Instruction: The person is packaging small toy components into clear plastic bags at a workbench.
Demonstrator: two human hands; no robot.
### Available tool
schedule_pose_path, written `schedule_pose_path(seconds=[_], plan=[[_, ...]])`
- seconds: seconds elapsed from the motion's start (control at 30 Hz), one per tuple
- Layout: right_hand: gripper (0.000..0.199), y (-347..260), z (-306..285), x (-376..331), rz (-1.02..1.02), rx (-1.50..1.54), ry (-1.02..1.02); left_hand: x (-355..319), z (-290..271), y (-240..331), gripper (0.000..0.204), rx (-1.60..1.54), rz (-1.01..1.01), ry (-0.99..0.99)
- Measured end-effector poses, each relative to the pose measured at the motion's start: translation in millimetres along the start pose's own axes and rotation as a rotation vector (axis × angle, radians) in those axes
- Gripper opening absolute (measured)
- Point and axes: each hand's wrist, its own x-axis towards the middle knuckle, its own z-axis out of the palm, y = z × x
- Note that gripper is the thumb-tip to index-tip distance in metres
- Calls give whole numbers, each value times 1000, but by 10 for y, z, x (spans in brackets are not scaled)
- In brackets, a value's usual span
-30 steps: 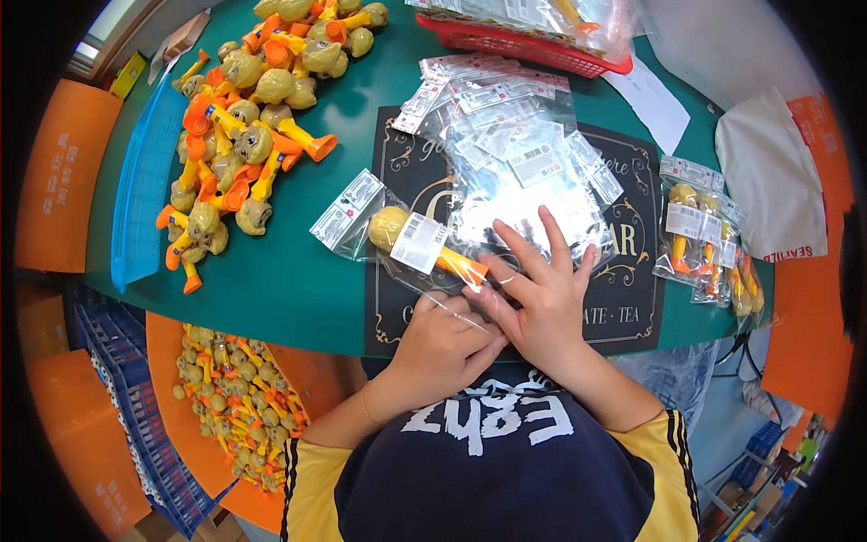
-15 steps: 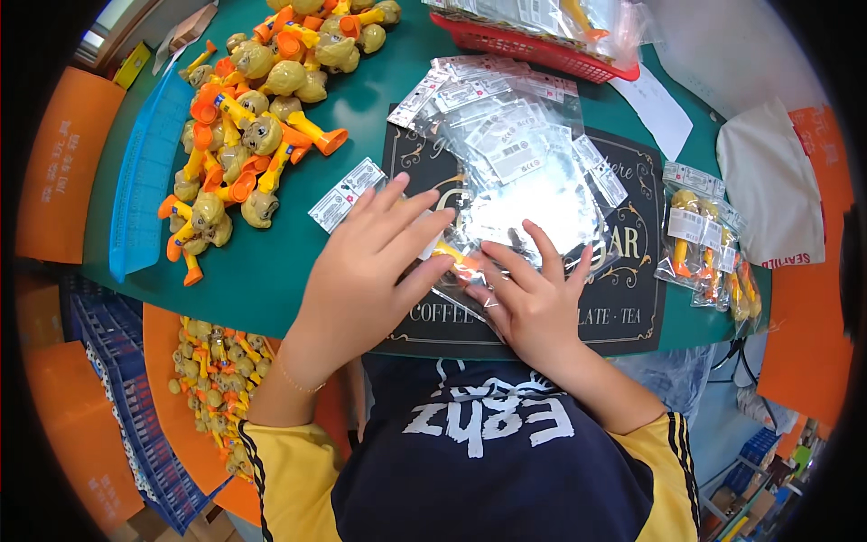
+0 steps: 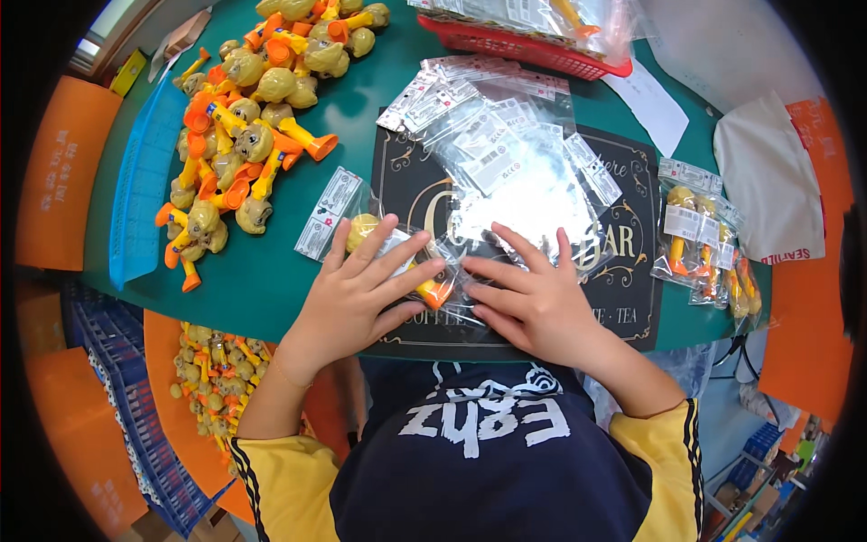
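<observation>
My left hand (image 3: 348,294) lies with its fingers spread over a clear plastic bag (image 3: 327,214) with a white printed header. Inside the bag is a toy figure (image 3: 434,291); its tan head and orange foot show past my fingers, while the middle is partly covered. My right hand (image 3: 546,307) has its fingers stretched out, and their tips rest at the bag's foot end. Beyond both hands, a fanned stack of flat clear bags (image 3: 492,149) lies on a black printed mat (image 3: 623,316).
Loose tan, yellow and orange toy figures (image 3: 256,142) are heaped at the left beside a blue tray (image 3: 135,199). At the back stands a red basket (image 3: 524,50) of bags. Several bagged figures (image 3: 691,226) lie right, near a pale cloth bag (image 3: 768,181). More figures (image 3: 217,370) sit below left.
The bagged toy has shifted slightly left and nearer to me. My left hand has moved down, uncovering the toy's head. Its fingers are spread wider.
</observation>
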Motion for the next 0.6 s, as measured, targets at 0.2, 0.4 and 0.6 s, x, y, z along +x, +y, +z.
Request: schedule_pose_path(seconds=[0.2,0.4,0.6], plan=[[25,-46,121,-16,17,-83,131,165,-105,-72,61,-111,27,-74],[25,27,75,-172,69,-69,241,480,-53,-162,51,-110,183,-88],[27,-12,120,-315,209,-44,382,702,44,-165,42,-165,271,-83]])
